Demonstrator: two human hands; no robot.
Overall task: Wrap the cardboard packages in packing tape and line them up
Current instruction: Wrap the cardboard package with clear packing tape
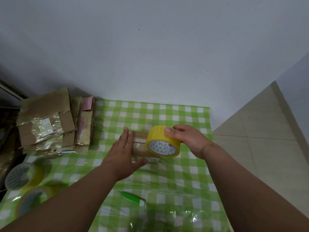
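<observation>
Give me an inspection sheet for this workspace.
Surface: table under a green checked cloth.
Job's things: cardboard package mid-table; yellow tape roll against it; taped packages stacked far left.
Clutter: two spare tape rolls; green cutter.
Hands: left hand flat on the package; right hand grips the roll.
Cables: nothing seen.
Surroundings: white wall; tiled floor.

Two bare forearms, no sleeves, left hand, right hand, short nails
</observation>
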